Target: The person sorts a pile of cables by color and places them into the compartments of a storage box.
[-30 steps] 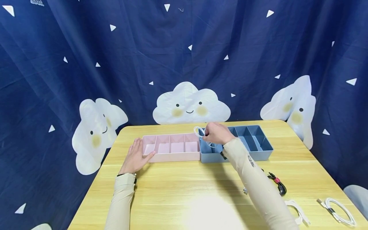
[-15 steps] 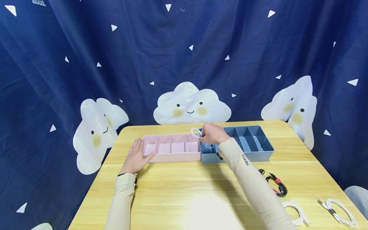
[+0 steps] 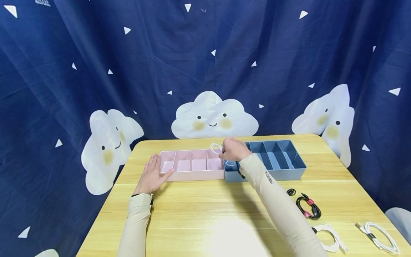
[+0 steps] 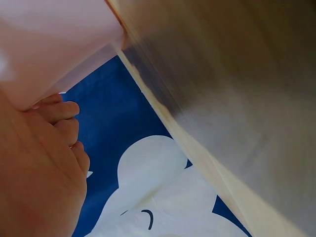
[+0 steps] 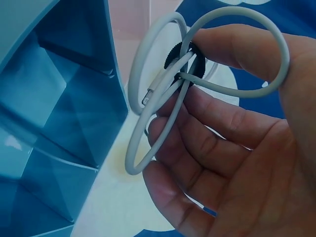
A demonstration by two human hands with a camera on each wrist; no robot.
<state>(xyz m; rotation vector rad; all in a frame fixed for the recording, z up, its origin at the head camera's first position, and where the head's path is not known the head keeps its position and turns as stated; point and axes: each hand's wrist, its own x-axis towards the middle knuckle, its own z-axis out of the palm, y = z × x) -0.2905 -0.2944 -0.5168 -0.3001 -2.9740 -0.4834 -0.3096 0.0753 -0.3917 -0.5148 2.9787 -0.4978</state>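
My left hand [image 3: 151,176] rests at the left end of the pink divided box [image 3: 196,176], its fingers along the end wall and its thumb on the front rim. Over where the two boxes meet, my right hand [image 3: 236,150] pinches a coiled white charging cable [image 5: 134,74] by its black strap [image 5: 173,53]. In the right wrist view its loops hang past the fingers, and a small metal plug [image 5: 147,97] shows among them. The blue divided box [image 3: 285,174] stands against the pink box's right end, partly hidden by the right hand and sleeve.
On the table's right side lie a small black cable [image 3: 291,192], a black cable with red ties [image 3: 316,213], a white cable [image 3: 335,240] and another white one with a black tie [image 3: 386,246]. Behind the table hangs a blue curtain [image 3: 154,89] with clouds.
My right hand has moved left with the white charging cable, from over the blue box toward the pink box's right end. The left hand has stayed in place.
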